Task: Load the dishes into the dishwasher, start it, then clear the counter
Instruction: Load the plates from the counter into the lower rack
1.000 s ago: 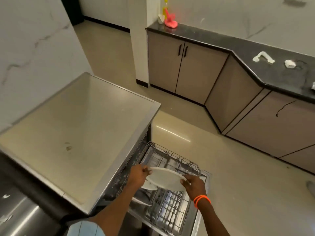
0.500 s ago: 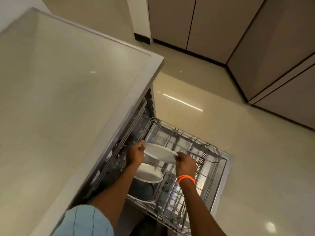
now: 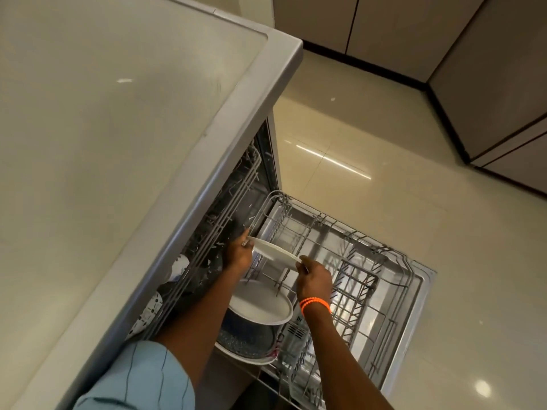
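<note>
Tiled kitchen floor (image 3: 399, 143), beige cabinets (image 3: 488, 69) at the far side, and the grey dishwasher top (image 3: 118, 128) fills the view left of my hands. Below it the lower rack (image 3: 370, 261) is pulled out over the open door.

I hold a white plate (image 3: 273, 252) between both hands, tilted, just above the rack tines. My left hand (image 3: 236, 255) pinches the far-left edge of the rim, fingers curled over it, close to the upper rack wires. My right hand (image 3: 315, 275) pinches the near-right edge with thumb and fingertips; orange bands (image 3: 315, 304) sit on that wrist. Both hands clenched on the rim, nothing else in them.

Handling, my guess: the plate looks rigid and light-ish, glazed so likely slippery, and it will chip if knocked on the wires. Rim pinch on opposite sides is the sensible hold, keeps the face free to slot between tines.

Just below my hands, toward me, a second white plate (image 3: 260, 306) lies flat-ish on top of a dark pot (image 3: 245, 335) already in the rack. Right of my right hand the rack is mostly open wire. Left of my left hand, a patterned mug (image 3: 149, 313) sits in the upper rack, partly hidden.
</note>
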Demonstrator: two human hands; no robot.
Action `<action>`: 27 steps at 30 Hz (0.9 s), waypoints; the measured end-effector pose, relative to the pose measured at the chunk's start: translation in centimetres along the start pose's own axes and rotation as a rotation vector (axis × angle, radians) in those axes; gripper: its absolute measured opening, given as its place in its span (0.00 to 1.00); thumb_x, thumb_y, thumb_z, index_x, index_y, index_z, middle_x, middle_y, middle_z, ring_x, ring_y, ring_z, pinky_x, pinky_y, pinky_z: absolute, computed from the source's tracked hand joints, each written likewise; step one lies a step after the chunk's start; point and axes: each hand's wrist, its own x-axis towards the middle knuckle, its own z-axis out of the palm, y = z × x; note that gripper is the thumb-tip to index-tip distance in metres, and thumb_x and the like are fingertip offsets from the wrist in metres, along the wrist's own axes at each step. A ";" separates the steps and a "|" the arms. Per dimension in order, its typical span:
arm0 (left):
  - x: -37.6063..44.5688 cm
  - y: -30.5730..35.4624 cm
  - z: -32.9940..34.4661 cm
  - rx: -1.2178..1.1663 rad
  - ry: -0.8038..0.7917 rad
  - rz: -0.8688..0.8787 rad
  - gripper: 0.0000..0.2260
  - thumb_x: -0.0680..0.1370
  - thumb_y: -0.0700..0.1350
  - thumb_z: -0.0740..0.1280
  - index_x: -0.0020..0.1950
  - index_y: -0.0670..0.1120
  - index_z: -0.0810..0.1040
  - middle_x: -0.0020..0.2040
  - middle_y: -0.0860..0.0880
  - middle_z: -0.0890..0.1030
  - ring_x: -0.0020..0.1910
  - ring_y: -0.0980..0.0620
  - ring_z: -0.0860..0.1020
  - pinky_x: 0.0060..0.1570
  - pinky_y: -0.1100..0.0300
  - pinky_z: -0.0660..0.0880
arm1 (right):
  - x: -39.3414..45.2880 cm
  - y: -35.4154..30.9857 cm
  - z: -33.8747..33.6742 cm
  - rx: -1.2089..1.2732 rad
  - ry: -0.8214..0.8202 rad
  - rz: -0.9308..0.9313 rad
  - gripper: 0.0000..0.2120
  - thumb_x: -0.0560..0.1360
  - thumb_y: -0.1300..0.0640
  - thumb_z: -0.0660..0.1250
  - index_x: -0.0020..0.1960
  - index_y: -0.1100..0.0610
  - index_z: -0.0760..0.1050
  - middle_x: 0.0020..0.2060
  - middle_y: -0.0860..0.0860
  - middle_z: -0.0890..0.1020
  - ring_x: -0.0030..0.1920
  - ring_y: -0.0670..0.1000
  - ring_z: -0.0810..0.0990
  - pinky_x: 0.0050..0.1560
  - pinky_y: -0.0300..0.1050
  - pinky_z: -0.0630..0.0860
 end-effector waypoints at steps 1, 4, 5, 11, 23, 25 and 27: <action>0.0 -0.2 0.0 0.021 0.000 -0.001 0.19 0.84 0.44 0.62 0.76 0.52 0.71 0.72 0.43 0.73 0.47 0.58 0.76 0.37 0.68 0.71 | 0.1 0.1 0.3 0.012 -0.015 0.001 0.13 0.81 0.58 0.66 0.63 0.58 0.81 0.55 0.58 0.85 0.54 0.57 0.82 0.53 0.38 0.71; 0.2 -0.6 0.1 0.067 -0.006 0.009 0.20 0.84 0.42 0.62 0.76 0.52 0.69 0.72 0.43 0.74 0.47 0.58 0.75 0.35 0.71 0.74 | 0.5 0.0 1.0 0.044 -0.046 0.016 0.15 0.81 0.58 0.65 0.66 0.57 0.78 0.58 0.58 0.83 0.57 0.57 0.82 0.58 0.40 0.73; -0.1 -0.5 0.0 0.085 -0.012 0.013 0.21 0.84 0.40 0.62 0.77 0.52 0.69 0.72 0.43 0.74 0.52 0.54 0.77 0.41 0.69 0.77 | 0.6 -0.1 1.2 0.045 -0.066 0.023 0.16 0.81 0.59 0.65 0.68 0.56 0.77 0.60 0.58 0.82 0.59 0.58 0.81 0.61 0.43 0.74; -3.5 0.3 -0.1 0.061 -0.015 -0.044 0.20 0.80 0.38 0.67 0.72 0.49 0.75 0.67 0.44 0.77 0.65 0.42 0.76 0.64 0.49 0.76 | 0.0 -0.8 0.0 0.002 -0.153 0.068 0.24 0.78 0.65 0.66 0.73 0.53 0.70 0.65 0.57 0.78 0.63 0.59 0.77 0.67 0.52 0.73; -17.1 5.0 -4.0 0.033 -0.124 -0.124 0.11 0.78 0.45 0.69 0.58 0.43 0.83 0.56 0.44 0.84 0.55 0.44 0.80 0.59 0.50 0.78 | -8.5 -7.7 -7.1 -0.125 -0.179 0.003 0.26 0.76 0.57 0.70 0.74 0.52 0.70 0.62 0.56 0.81 0.59 0.57 0.81 0.63 0.50 0.77; -20.0 5.9 -5.8 0.000 -0.127 -0.126 0.10 0.79 0.45 0.68 0.57 0.45 0.83 0.56 0.45 0.84 0.53 0.45 0.81 0.57 0.52 0.78 | -11.0 -9.5 -8.1 -0.136 -0.178 -0.016 0.27 0.76 0.52 0.70 0.73 0.50 0.70 0.61 0.56 0.82 0.57 0.57 0.82 0.60 0.53 0.79; -22.6 6.6 -7.5 -0.033 -0.120 -0.116 0.09 0.78 0.45 0.69 0.56 0.45 0.84 0.56 0.46 0.85 0.54 0.45 0.81 0.57 0.52 0.79 | -13.4 -11.0 -8.9 -0.140 -0.184 -0.028 0.26 0.75 0.49 0.70 0.72 0.48 0.71 0.60 0.56 0.82 0.55 0.56 0.83 0.58 0.53 0.80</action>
